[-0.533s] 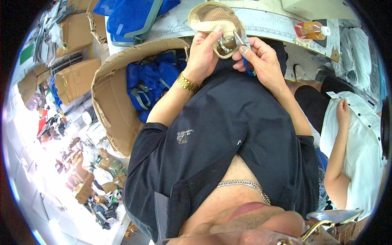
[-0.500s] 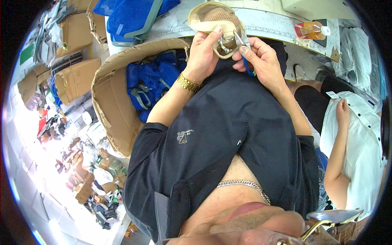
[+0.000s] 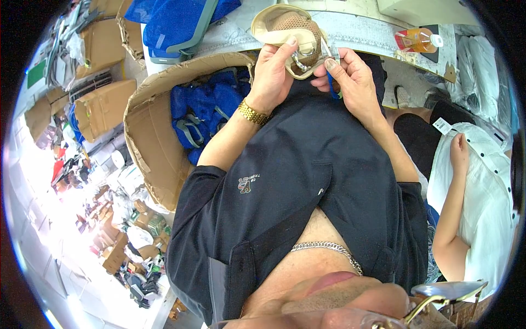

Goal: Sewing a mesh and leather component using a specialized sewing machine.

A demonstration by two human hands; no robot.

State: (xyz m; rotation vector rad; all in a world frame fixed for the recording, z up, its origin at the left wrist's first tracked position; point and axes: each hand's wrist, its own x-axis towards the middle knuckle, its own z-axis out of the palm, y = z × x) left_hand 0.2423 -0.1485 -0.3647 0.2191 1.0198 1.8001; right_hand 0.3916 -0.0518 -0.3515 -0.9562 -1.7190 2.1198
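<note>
- the left hand (image 3: 272, 77) is closed on the near edge of a beige mesh piece (image 3: 290, 30), thumb on top and fingers curled under, pinching its tan rim.
- the right hand (image 3: 350, 82) is closed too, thumb and forefinger pinched on a small pale clip-like part (image 3: 330, 50) at the right edge of the same piece; what that part is exactly is too small to tell.
- the beige mesh piece is held up between both hands, just above the edge of the grey worktable (image 3: 372, 33), close in front of the person's chest; a curved whitish loop (image 3: 300, 57) hangs at its lower edge between the two thumbs.
- a gold bracelet (image 3: 252, 113) sits on the left wrist.
- to the left of the left forearm stands an open cardboard box (image 3: 148, 148) with blue fabric items (image 3: 205, 109) with grey straps inside.
- more blue fabric (image 3: 175, 22) lies on the table beyond the box.
- an orange and white bottle (image 3: 416, 39) lies on the table, well apart to the right of the hands.
- at the right edge sits another person in a white shirt (image 3: 482, 181), one hand (image 3: 459, 153) raised to the chest.
- the floor (image 3: 82, 181) at the left is strewn with cartons and small packages.
</note>
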